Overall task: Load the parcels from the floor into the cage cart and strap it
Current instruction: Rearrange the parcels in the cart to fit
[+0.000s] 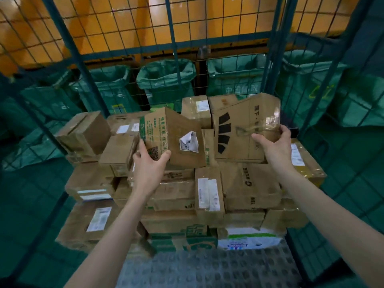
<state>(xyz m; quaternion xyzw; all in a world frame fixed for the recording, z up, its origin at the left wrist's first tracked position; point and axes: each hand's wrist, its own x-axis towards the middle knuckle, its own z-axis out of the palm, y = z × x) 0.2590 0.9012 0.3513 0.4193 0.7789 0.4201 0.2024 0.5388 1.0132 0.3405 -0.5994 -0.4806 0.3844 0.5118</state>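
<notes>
Both my arms reach into the cage cart (276,65), over a stack of several taped cardboard parcels (209,194). My left hand (148,169) grips the near corner of a tilted brown box with green print and a peeling white label (176,132). My right hand (274,144) grips the right edge of a flat carton with black stripes (239,132), held tilted above the pile. Both boxes hang just above the stack's top layer.
The cart's green mesh walls stand at the back and both sides. Its grey studded floor (207,269) shows in front of the pile. Behind the back mesh hang several open green sacks (166,77) under an orange wall.
</notes>
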